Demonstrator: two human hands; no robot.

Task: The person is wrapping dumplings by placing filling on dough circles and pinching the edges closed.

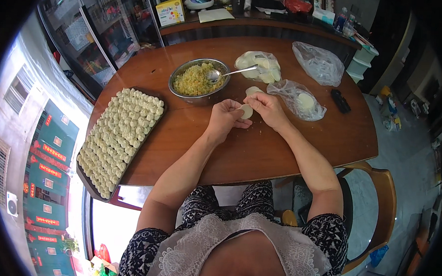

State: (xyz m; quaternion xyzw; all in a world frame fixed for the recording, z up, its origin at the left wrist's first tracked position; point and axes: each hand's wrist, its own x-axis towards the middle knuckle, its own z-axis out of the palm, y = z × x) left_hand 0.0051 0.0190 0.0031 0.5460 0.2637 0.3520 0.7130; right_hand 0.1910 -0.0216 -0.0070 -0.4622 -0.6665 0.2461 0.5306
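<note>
Between my two hands is a small round dumpling wrapper (247,112), pale and thin, with no filling visible on it. The fingers of my left hand (220,121) hold it from the left, and my right hand (270,110) pinches its upper right edge. Just beyond my right hand another wrapper (253,90) lies on the table, partly hidden. Behind my left hand stands a steel bowl (192,99) of chopped yellow-green filling (191,81). A metal spoon (242,69) rests in it, handle pointing right. At left a dark tray (87,183) is packed with rows of pleated dumplings (125,129).
A plastic bag of wrappers (261,66) lies right of the bowl. Nearer is a bag with a wrapper (305,102); a crumpled clear bag (318,63) sits farther back. A black object (340,101) lies at the table's right. A wooden chair (383,204) stands beside me.
</note>
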